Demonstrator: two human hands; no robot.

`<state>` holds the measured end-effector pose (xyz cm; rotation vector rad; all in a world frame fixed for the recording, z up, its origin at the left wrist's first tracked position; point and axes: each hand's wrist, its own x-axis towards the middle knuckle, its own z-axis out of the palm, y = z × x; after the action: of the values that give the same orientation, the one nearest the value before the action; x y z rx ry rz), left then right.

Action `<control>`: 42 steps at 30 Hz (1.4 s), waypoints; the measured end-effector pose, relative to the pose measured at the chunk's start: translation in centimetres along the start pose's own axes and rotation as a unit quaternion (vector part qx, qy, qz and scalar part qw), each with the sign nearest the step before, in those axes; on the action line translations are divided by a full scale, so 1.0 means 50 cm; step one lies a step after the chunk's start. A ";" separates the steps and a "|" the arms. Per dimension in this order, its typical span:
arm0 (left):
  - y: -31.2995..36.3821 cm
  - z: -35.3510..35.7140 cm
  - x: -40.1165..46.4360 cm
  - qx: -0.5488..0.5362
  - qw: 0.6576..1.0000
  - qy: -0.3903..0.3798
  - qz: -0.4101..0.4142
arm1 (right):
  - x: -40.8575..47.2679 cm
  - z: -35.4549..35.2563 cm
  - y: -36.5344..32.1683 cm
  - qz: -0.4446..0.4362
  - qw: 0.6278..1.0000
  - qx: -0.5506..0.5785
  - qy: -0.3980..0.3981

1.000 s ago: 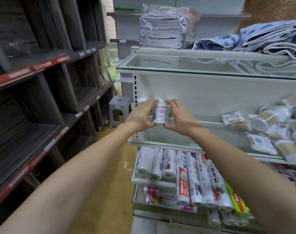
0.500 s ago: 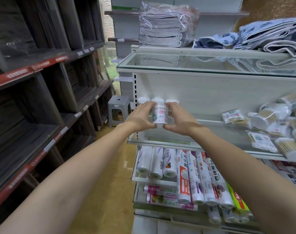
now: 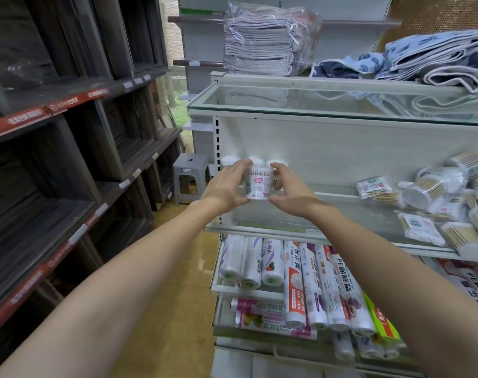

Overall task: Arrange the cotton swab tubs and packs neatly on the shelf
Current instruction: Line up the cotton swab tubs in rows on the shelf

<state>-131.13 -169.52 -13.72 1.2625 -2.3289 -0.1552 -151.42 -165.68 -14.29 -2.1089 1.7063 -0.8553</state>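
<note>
A clear round tub of cotton swabs (image 3: 257,184) stands upright between both my hands at the left end of the glass shelf (image 3: 287,231). My left hand (image 3: 227,186) curls round its left side and my right hand (image 3: 288,190) curls round its right side. Behind it, against the back panel, a row of white-lidded tubs (image 3: 255,160) shows over my fingers. A jumble of swab tubs and flat packs (image 3: 445,203) lies tipped over at the right end of the same shelf.
The shelf below holds rolls of plastic wrap and bags (image 3: 300,276). Folded cloths (image 3: 262,42) lie on the glass top shelf. Dark wooden shelving (image 3: 55,159) lines the left side of the aisle, with a grey stool (image 3: 191,175) at its far end.
Both hands have lowered the tub slightly in front of the back row, keeping their hold. The lids behind it show more.
</note>
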 end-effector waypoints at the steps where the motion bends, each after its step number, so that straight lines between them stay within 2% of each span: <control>1: 0.001 -0.001 -0.002 0.002 1.000 -0.002 0.001 | 0.002 0.000 -0.003 0.020 0.998 0.054 -0.006; 4: -0.001 -0.002 -0.008 -0.003 1.000 -0.005 -0.003 | 0.012 -0.008 -0.019 0.084 0.967 0.239 -0.038; 6: -0.003 -0.004 -0.012 -0.017 1.000 -0.012 -0.014 | 0.019 -0.015 -0.023 0.116 0.944 0.305 -0.056; 14: -0.008 -0.012 -0.015 -0.025 0.999 -0.034 -0.034 | 0.029 0.003 -0.036 0.082 0.954 0.287 -0.033; 20: -0.022 -0.019 -0.022 -0.017 0.998 -0.042 -0.032 | 0.030 0.024 -0.049 0.063 0.979 0.194 0.023; 26: -0.029 -0.013 -0.031 -0.031 0.998 -0.047 -0.017 | 0.027 0.043 -0.050 0.021 0.999 0.036 -0.011; 30: -0.041 -0.021 -0.037 0.029 0.999 -0.039 -0.016 | 0.019 0.038 -0.052 -0.010 0.999 -0.035 -0.033; 37: -0.039 -0.053 -0.028 0.157 0.983 -0.077 -0.062 | 0.007 0.035 -0.057 -0.091 0.986 -0.135 -0.036; 42: -0.027 -0.065 -0.028 0.177 0.979 -0.080 -0.064 | -0.003 0.060 -0.074 -0.135 0.974 -0.180 -0.033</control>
<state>-127.95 -168.75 -11.84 1.6266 -2.4887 0.1258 -146.71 -164.99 -14.53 -2.6219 1.6660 -0.5643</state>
